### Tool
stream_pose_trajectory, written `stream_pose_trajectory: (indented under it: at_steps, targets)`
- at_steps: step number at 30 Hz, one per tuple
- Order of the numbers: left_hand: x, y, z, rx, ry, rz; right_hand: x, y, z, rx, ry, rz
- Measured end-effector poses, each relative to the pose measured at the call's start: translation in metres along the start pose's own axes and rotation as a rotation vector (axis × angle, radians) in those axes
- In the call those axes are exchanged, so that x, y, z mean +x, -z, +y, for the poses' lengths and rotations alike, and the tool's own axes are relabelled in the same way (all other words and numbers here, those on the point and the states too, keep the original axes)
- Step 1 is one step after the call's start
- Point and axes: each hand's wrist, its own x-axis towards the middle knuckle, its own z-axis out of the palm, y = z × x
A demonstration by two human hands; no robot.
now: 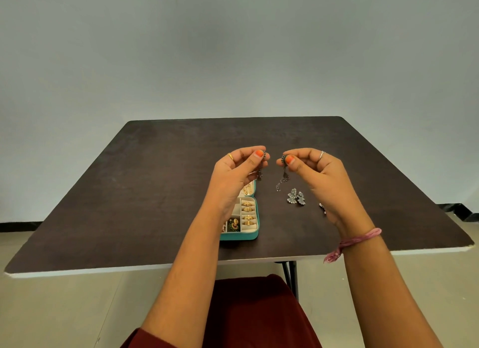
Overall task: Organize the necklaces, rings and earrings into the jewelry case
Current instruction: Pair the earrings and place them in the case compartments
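Left hand (239,171) raised over open case (243,218) on table (155,192), palm toward camera, pinching an earring (260,175). Right hand (315,176) raised alongside, pinching dangling earring (282,177). Earring pair (296,197) lies on table below.

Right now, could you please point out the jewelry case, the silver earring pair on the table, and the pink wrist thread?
jewelry case (252,235): head view, teal front wall.
silver earring pair (296,197): head view, between both pieces.
pink wrist thread (360,239): head view, band on right wrist.
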Motion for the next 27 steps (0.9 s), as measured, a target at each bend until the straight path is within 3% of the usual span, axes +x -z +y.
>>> stream_pose_trajectory:
  at_steps: [27]
  targets:
    - [-0.005, 0.031, 0.005, 0.078, 0.015, 0.171, -0.001, -0.038, 0.0, 0.201, -0.298, 0.038]
